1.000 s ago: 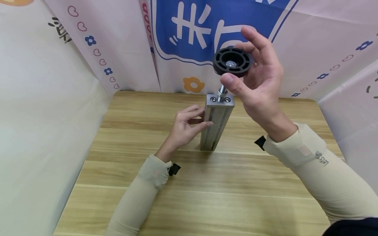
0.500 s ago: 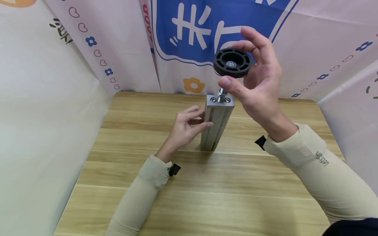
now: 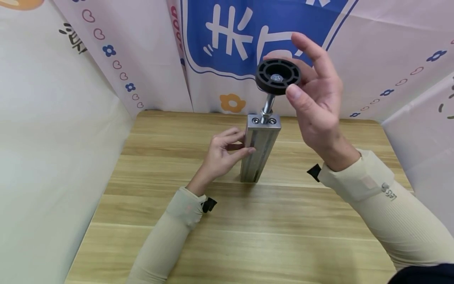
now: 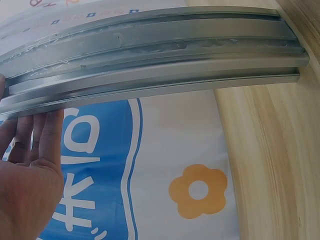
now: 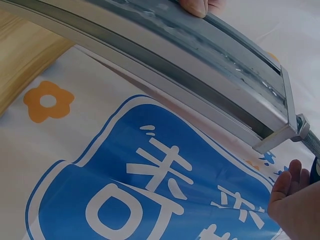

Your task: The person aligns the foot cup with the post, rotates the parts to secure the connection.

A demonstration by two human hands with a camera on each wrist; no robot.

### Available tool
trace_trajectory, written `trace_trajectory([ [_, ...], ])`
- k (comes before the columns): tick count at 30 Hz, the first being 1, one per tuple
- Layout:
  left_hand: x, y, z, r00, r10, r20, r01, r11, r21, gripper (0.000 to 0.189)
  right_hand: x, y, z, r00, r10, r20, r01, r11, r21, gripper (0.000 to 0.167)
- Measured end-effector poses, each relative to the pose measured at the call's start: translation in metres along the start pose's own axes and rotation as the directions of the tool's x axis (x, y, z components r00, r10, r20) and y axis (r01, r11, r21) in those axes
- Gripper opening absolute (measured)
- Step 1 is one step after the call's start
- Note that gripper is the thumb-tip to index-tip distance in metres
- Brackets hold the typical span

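Observation:
An aluminium extrusion profile stands upright on the wooden table, its long grooves showing in the left wrist view. My left hand grips its left side, thumb on the front face and fingers behind. Two screws sit in the metal end plate on top. From between them rises a threaded stem with a hex nut, slightly tilted. It carries a round black levelling foot. My right hand holds the foot's rim between thumb and a finger behind it; the index finger is raised. The far fingertips are partly hidden.
The wood-grain table extends around the profile. Close behind it hangs a printed cloth with a blue sign pattern, and more cloth walls off the left and right sides.
My right thumb has slid rightward along the foot's rim, uncovering more of the stem, and the hand has turned slightly. My left hand and the profile stay in place.

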State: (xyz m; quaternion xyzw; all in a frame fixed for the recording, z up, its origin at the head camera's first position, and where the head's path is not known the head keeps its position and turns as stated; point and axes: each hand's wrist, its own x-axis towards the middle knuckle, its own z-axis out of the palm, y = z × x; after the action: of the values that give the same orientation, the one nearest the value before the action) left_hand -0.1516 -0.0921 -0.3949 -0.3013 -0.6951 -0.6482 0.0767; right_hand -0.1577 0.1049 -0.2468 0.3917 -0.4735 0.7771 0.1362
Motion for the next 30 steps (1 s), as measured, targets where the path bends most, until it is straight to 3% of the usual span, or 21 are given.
trace_trajectory([
  [5,0.0001,0.0000,0.0001,1.000,0.001,-0.001,-0.001,1.000,0.000,0.042,-0.0012,-0.0005,0.0008,0.999,0.025,-0.049,-0.026,1.000,-0.016,0.068],
  [14,-0.0005,0.0000,0.0000,1.000,-0.010,0.002,0.010,1.000,0.000,0.042,-0.0022,-0.0005,0.0018,0.996,0.010,-0.094,-0.023,0.990,-0.142,0.093],
  [30,-0.0002,-0.0010,-0.0003,1.000,0.000,0.000,0.000,1.000,0.003,0.042,0.0011,0.0030,0.0060,0.995,-0.004,-0.098,-0.011,0.987,-0.161,0.098],
])
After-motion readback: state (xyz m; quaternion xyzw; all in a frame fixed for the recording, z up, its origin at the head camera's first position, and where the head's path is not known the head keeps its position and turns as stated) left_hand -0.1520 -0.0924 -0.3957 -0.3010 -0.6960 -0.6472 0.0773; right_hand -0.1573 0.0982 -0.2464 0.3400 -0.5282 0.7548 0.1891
